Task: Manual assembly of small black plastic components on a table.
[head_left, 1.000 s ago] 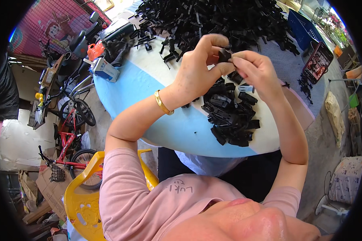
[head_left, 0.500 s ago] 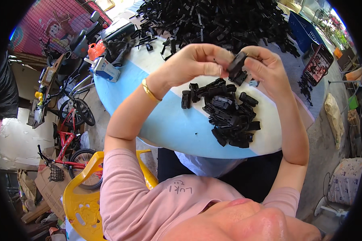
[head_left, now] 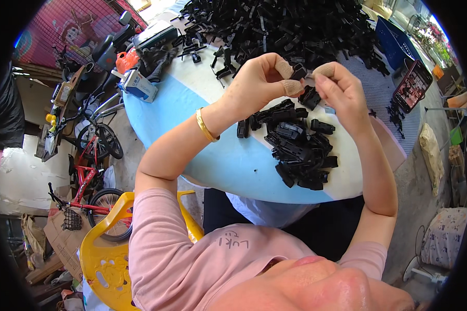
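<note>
Over the table, my left hand [head_left: 264, 80] pinches a small black plastic part [head_left: 299, 71] between thumb and forefinger, both wrapped in tan tape. Close beside it, my right hand [head_left: 342, 93] has its thumb and taped forefinger pressed together. Whatever sits in that right pinch is too small to make out. Just below the fingertips is another black plastic piece [head_left: 310, 97]; whether it touches a hand I cannot tell. Nearer to me lies a small heap of black plastic parts [head_left: 298, 145], which look like little clips or housings.
A large pile of black parts [head_left: 280, 31] covers the table's far side. A phone [head_left: 412, 86] stands at the right, in front of a blue basket [head_left: 394, 41]. At the left are a small carton [head_left: 139, 87] and dark gloves [head_left: 158, 59]. The table [head_left: 207, 160] has a rounded edge.
The hands have drawn slightly apart. The black part, earlier between both hands, is now tilted in my left fingertips, while my right fingers have pulled a little away from it.
</note>
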`<state>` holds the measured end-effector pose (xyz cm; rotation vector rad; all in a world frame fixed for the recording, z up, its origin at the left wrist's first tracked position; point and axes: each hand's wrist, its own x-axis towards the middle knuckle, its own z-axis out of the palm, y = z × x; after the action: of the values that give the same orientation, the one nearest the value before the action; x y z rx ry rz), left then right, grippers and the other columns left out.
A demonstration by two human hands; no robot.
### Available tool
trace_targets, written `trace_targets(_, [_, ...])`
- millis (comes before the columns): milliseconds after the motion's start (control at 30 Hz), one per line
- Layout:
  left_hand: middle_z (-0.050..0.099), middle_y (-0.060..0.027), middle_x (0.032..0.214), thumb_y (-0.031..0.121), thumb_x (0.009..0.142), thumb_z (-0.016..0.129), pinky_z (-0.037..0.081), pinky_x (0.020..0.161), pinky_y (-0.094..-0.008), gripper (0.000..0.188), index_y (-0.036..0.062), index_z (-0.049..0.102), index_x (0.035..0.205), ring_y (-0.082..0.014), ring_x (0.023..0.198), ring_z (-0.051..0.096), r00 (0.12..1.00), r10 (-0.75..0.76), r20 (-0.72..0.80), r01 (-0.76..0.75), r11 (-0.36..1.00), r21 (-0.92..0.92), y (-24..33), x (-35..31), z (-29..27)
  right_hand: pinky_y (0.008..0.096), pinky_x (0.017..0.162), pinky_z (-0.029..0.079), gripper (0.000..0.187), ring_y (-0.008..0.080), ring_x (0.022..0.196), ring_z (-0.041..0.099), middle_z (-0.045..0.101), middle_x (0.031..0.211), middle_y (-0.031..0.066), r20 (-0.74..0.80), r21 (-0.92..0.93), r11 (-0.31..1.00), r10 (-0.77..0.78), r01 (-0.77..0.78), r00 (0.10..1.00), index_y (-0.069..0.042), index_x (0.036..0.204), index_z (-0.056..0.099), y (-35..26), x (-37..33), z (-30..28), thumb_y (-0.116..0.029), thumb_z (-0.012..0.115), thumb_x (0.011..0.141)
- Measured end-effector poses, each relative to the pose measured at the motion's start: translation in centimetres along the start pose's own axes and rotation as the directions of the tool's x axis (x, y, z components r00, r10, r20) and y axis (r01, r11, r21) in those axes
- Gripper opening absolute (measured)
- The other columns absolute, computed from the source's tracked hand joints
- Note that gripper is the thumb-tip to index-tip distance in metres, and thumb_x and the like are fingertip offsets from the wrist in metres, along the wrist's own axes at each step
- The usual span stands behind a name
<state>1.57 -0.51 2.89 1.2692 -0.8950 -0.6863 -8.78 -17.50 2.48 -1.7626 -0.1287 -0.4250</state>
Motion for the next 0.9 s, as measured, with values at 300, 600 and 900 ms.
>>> trace_targets(300, [0.059, -0.0029, 0.089, 0.001, 0.076, 0.065, 0.048, 0.069, -0.0195, 0.018, -0.0013, 0.053, 0.088, -0.0055, 0.078, 0.055, 0.967, 0.225, -0.119, -0.199, 0.960, 0.197, -0.6, -0.3, 1.1, 0.0167, 0.055, 0.035, 0.010, 0.0036, 0.060, 0.043, 0.049, 0.067, -0.0025, -0.014, -0.170, 0.985, -0.044, 0.041, 0.999, -0.003, 0.086, 0.055, -0.7, -0.5, 1.8, -0.011, 0.050, 0.089])
trace_targets(600, [0.061, -0.0042, 0.083, -0.001, 0.074, 0.065, 0.048, 0.065, -0.0211, 0.024, -0.0004, 0.057, 0.096, -0.0086, 0.073, 0.057, 0.919, 0.366, -0.145, -0.302, 0.892, 0.336, -1.5, -0.5, 1.0, 0.0158, 0.046, 0.030, 0.011, 0.0017, 0.053, 0.039, 0.048, 0.061, -0.0037, -0.027, -0.178, 0.983, 0.049, -0.053, 0.998, -0.003, 0.086, 0.056, -1.3, -0.5, 2.2, -0.012, 0.050, 0.089])
trace_targets(900, [0.063, -0.0089, 0.084, 0.013, 0.070, 0.072, 0.048, 0.064, -0.0265, 0.042, 0.0055, 0.054, 0.107, -0.0147, 0.073, 0.060, 0.988, 0.153, -0.017, -0.122, 0.847, 0.518, 0.8, -0.7, 0.6, 0.0147, 0.040, 0.022, 0.015, -0.0010, 0.046, 0.031, 0.044, 0.058, -0.0062, 0.240, -0.003, 0.976, 0.214, -0.220, 0.947, -0.004, 0.089, 0.058, 0.3, 1.9, -4.0, -0.018, 0.055, 0.086])
